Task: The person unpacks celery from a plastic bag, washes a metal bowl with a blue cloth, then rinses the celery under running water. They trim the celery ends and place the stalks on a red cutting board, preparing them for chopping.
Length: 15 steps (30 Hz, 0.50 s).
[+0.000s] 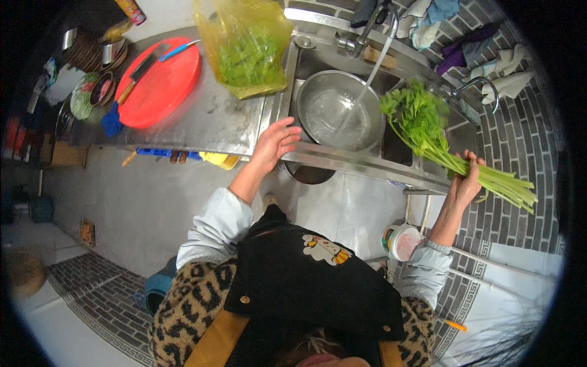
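The right hand has its fingers clamped around the pale stalks of a leafy green bunch, which it holds over the right part of the sink, leaves toward the basin. The left hand is empty, fingers slightly apart, near the sink's front edge. Water runs from the faucet into a round metal basin. On the desk at left are a yellow bag of greens and a red cutting board bearing a knife.
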{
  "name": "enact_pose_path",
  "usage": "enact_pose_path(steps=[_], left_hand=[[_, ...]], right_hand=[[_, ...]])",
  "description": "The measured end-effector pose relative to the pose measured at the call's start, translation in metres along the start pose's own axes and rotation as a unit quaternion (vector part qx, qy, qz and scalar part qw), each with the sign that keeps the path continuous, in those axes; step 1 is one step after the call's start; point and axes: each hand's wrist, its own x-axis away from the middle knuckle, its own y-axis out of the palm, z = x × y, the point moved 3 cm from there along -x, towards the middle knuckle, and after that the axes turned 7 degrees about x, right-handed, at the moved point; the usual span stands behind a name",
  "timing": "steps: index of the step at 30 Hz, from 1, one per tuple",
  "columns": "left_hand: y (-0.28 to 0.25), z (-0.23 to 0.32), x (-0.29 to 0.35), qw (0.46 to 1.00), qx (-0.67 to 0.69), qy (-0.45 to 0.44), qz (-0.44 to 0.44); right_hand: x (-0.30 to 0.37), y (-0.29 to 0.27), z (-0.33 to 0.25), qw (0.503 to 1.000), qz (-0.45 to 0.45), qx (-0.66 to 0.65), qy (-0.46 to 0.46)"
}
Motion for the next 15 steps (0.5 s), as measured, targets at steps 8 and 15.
enact_pose_path(steps=[8, 15], left_hand=[[-0.012, -0.019, -0.038, 0.994, -0.092, -0.056, 0.018], [-0.024, -0.067, -0.062, 0.972, -0.224, 0.055, 0.035]], right_hand=[[0.003, 0.004, 0.037, 0.997, 0.068, 0.024, 0.027], [-0.024, 0.016, 0.046, 0.998, 0.056, 0.024, 0.027]])
